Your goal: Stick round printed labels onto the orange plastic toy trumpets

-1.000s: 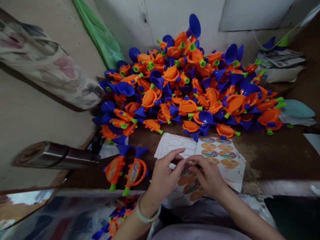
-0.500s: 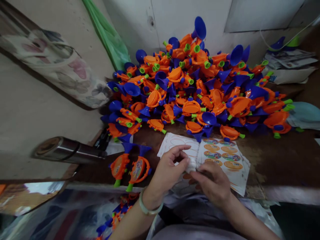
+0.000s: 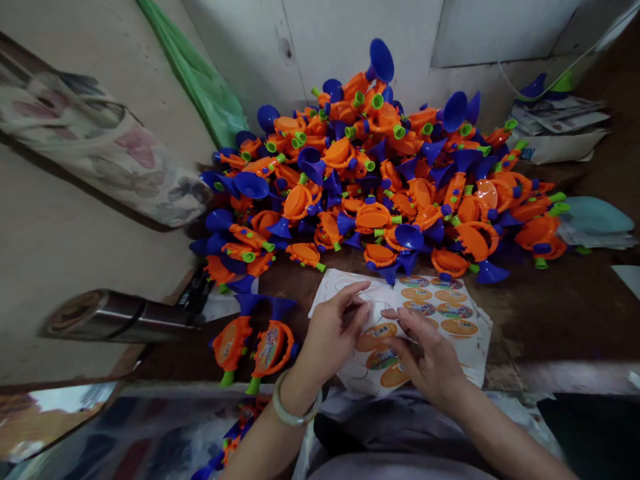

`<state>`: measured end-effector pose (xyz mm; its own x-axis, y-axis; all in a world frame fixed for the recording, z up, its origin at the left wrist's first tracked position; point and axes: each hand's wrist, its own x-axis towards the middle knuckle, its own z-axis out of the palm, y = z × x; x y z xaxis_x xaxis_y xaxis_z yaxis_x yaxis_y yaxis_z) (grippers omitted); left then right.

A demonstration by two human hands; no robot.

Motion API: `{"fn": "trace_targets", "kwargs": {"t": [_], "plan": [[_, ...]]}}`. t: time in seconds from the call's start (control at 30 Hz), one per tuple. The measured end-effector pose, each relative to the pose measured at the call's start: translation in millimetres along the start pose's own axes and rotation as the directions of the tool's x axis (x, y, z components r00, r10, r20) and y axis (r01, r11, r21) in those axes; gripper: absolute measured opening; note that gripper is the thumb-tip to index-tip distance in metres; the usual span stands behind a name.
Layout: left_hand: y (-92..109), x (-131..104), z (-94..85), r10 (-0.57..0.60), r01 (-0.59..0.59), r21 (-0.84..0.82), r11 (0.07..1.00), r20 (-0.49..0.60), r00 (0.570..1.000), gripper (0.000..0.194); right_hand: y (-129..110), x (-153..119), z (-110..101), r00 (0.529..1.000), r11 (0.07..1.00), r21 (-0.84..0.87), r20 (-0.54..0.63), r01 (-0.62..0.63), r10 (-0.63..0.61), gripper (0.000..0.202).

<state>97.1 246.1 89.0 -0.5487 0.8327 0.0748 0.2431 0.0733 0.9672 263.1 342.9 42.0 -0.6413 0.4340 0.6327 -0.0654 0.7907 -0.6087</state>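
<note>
My left hand (image 3: 336, 331), with a pale bangle at the wrist, pinches a sticker sheet (image 3: 383, 337) by its upper left part. That sheet has a curled white upper portion and orange oval stickers lower down. At its right side, my right hand (image 3: 431, 355) has index finger and thumb apart over the sheet. Whether a small sticker clings to its fingertip I cannot make out. Beneath and to the right lies a stack of oval sticker sheets (image 3: 465, 340). Two orange toy trumpets, one (image 3: 232, 343) beside another (image 3: 273, 348), carry oval stickers, left of my left hand.
A large heap of orange and blue toy trumpets (image 3: 373, 217) fills the table's back. A steel thermos (image 3: 135, 317) stands at the left, below a floral cloth bag (image 3: 135, 160). Papers (image 3: 557, 127) and a light blue dish (image 3: 600, 215) are at the right.
My fingers have moved apart, and the right hand has opened from its pinch. More of the sheet's orange stickers show. One trumpet at the heap's right front has slid forward.
</note>
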Motion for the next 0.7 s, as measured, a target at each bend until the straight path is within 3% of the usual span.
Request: {"fn": "trace_targets", "kwargs": {"t": [0.17, 0.27, 0.37, 0.53, 0.63, 0.7], "plan": [[0, -1, -1.7, 0.055, -0.058, 0.064, 0.996, 0.045, 0.997, 0.036, -4, -5, 2, 0.988, 0.976, 0.164, -0.027, -0.144, 0.15, 0.053], [2, 0, -1.9, 0.02, -0.024, 0.04, 0.999, 0.107, 0.994, 0.037, -9, 0, 0, 0.988, 0.984, 0.093, -0.012, -0.153, 0.154, 0.038], [3, 0, -0.3, -0.034, 0.038, -0.025, 0.999, 0.151, 0.988, 0.038, -12, 5, -3, 0.995, 0.995, -0.025, -0.039, -0.098, 0.096, 0.027], [3, 3, 4.4, -0.102, 0.12, -0.178, 0.977, 0.11, 0.989, 0.043, -4, 1, -4, 0.99, 0.983, -0.142, -0.057, 0.118, -0.127, 0.036], [-1, 9, 4.6, -0.099, 0.117, -0.133, 0.984, 0.137, 0.986, 0.038, -1, -11, -7, 0.988, 0.976, -0.159, -0.03, 0.147, -0.154, 0.041], [-8, 18, 3.3, -0.019, 0.015, 0.025, 1.0, 0.179, 0.984, 0.035, -3, -22, -12, 0.98, 0.969, -0.151, 0.044, 0.198, -0.193, 0.038]]}}
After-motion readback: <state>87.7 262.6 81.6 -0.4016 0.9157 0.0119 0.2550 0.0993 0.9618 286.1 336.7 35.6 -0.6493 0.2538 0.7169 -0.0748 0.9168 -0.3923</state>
